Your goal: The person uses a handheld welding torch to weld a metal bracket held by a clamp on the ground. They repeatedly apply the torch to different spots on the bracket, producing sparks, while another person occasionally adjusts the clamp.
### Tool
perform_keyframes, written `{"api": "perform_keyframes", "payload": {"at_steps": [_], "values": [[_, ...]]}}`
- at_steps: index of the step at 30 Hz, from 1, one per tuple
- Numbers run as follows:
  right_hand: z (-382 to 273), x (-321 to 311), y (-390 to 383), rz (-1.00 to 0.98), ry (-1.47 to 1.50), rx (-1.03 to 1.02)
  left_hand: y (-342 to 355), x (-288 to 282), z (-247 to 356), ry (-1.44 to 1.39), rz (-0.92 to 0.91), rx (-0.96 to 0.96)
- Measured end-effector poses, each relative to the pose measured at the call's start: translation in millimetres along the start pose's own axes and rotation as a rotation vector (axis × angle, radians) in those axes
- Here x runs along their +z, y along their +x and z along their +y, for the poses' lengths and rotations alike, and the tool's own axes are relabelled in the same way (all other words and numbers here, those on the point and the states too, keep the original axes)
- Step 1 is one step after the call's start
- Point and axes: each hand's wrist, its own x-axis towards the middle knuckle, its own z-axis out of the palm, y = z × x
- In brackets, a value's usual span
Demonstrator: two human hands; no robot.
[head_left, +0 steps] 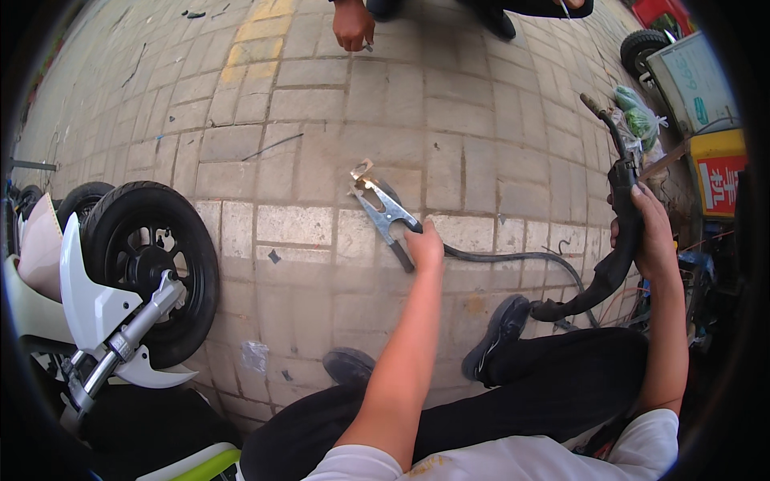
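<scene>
My left hand [426, 245] is closed on the grip of a metal welding ground clamp [391, 213], held low over the paving. At the clamp's jaws is a small, shiny bent metal piece [362, 168]; whether the jaws bite it I cannot tell. A black cable [513, 256] runs from the clamp to the right. My right hand [654, 232] wraps round the black handle of a welding torch [622, 204]. Its curved neck and nozzle point up and away, and its thick sleeved cable bends down toward my shoe.
A scooter's front wheel [152, 268] with white fairings stands at left. Ahead, another person's hand [353, 26] hangs near their dark shoes. At right are a bagged green bundle [639, 116], a pale box [694, 80] and a yellow-red box [716, 172]. A thin rod [273, 147] lies on the paving.
</scene>
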Motion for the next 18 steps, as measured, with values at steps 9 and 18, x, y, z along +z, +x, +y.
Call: {"api": "perform_keyframes", "payload": {"at_steps": [9,18], "values": [[-11,60,0,-0.151,-0.183,0.063,-9,-59,-7,0.463,0.455,0.269],[-70,57,9,-0.245,-0.692,0.01,-16,-78,-18,0.493,0.183,0.102]]}}
